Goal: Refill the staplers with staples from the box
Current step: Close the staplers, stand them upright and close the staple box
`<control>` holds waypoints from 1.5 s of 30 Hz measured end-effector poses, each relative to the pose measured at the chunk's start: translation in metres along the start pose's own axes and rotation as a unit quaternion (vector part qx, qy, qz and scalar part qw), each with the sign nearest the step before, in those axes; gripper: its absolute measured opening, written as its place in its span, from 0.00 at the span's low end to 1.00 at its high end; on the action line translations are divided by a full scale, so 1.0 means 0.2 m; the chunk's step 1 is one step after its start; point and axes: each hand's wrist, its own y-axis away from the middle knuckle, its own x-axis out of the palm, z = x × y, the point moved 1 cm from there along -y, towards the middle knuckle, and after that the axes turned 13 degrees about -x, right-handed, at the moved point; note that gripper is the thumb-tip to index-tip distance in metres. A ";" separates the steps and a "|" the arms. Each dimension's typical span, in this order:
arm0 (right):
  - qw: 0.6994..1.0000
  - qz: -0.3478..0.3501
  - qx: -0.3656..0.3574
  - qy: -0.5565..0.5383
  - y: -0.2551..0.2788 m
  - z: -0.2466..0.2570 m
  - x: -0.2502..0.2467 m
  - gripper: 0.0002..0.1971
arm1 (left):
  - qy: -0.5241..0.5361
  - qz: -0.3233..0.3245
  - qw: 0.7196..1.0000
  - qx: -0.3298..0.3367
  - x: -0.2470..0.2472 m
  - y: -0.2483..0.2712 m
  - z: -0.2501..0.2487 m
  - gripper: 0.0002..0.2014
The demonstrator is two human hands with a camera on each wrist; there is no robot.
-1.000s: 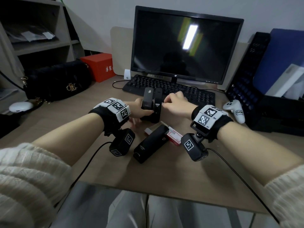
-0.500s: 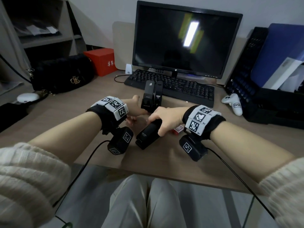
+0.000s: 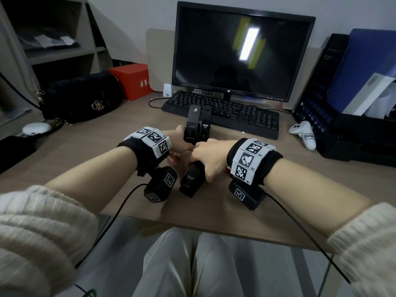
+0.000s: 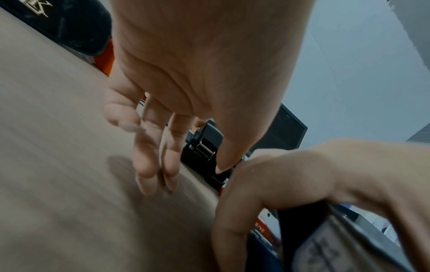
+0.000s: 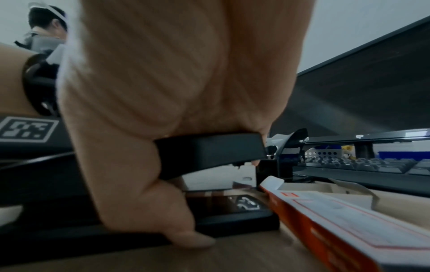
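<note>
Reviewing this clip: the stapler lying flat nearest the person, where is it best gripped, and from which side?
Grip its middle from above, as the right hand does: fingers over the top arm, thumb low on the base. The flat stapler lies long and low, and the staple box crowds its right side, so a sideways approach looks awkward. The left hand holds the upright stapler.

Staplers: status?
Left hand holds upright open stapler. Right hand grips second stapler lying on desk. Staple box open beside it.

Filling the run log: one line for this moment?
right hand grips flat stapler | left hand at upright stapler, grip unclear | staple box open on desk
</note>
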 end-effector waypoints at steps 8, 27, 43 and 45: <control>0.993 -0.022 -0.083 0.079 -0.02 0.01 0.00 0.17 | 0.004 -0.004 1.000 0.006 -0.01 0.00 0.01 0.37; 0.979 -0.137 0.081 0.128 0.03 -0.66 -0.20 0.18 | -0.030 0.027 0.999 0.035 -0.16 -0.20 -0.02 0.54; 0.975 -0.138 0.070 0.161 -0.18 -0.74 -0.07 0.16 | 0.021 0.023 0.995 0.093 -0.08 -0.37 0.01 0.53; 0.978 -0.134 0.044 0.151 -0.19 -0.73 -0.07 0.18 | 0.031 0.028 0.992 0.117 -0.07 -0.38 0.01 0.54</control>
